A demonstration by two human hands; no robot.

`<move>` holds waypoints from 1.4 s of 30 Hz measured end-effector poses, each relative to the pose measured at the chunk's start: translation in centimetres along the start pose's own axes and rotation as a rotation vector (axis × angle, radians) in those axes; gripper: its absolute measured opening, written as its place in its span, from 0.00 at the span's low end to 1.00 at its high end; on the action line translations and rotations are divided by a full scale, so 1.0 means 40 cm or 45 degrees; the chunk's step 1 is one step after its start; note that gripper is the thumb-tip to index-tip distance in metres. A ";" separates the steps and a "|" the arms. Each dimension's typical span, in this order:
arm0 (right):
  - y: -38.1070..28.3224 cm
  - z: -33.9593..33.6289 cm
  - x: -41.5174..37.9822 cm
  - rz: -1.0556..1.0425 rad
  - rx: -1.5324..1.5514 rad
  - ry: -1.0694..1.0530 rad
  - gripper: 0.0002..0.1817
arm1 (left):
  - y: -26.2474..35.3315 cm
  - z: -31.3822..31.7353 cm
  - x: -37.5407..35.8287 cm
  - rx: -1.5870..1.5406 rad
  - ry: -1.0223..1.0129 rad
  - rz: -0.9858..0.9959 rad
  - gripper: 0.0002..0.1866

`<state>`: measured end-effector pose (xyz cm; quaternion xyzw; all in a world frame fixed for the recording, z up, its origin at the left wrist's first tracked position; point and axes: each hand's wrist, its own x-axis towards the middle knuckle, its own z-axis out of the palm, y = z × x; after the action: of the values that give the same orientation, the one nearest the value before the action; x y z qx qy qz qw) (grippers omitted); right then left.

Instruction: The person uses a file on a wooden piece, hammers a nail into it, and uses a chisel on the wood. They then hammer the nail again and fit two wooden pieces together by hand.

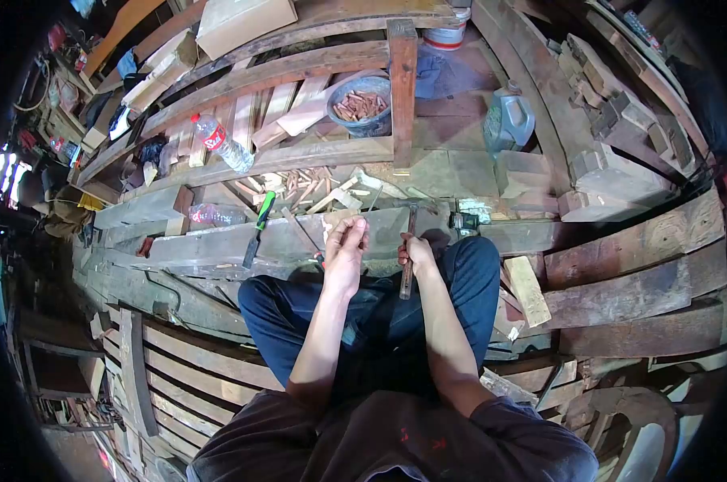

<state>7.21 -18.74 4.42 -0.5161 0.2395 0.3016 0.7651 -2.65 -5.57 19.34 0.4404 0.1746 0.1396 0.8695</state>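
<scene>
My left hand is raised over the wooden beam, its fingers pinched together; whatever is between them is too small to name. In my right hand is the wooden handle of a hammer, whose dark head points away from me, over the beam. A chisel with a green handle lies across the beam to the left. Beside my left hand, a thin tool with a red part rests on the beam. Small wood pieces are scattered just beyond the beam.
A bucket of wood pieces stands beyond the beam, by an upright post. One plastic bottle leans at the left, and another lies nearer. A grey jug and stacked timber are at the right.
</scene>
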 end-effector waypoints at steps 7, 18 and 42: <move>-0.011 0.012 -0.012 -0.012 -0.019 0.034 0.10 | 0.065 0.072 -0.049 -0.654 -0.386 -0.453 0.08; -0.001 0.003 -0.011 -0.034 0.088 -0.041 0.09 | 0.072 0.119 -0.101 0.081 -0.202 0.118 0.14; -0.003 0.038 -0.045 -0.466 -0.768 0.101 0.12 | 0.113 0.097 -0.156 0.001 -0.479 0.070 0.19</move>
<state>6.12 -17.73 6.24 -0.7645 0.0728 0.1963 0.6097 -7.03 -8.24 26.29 0.4638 -0.0030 0.0785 0.8824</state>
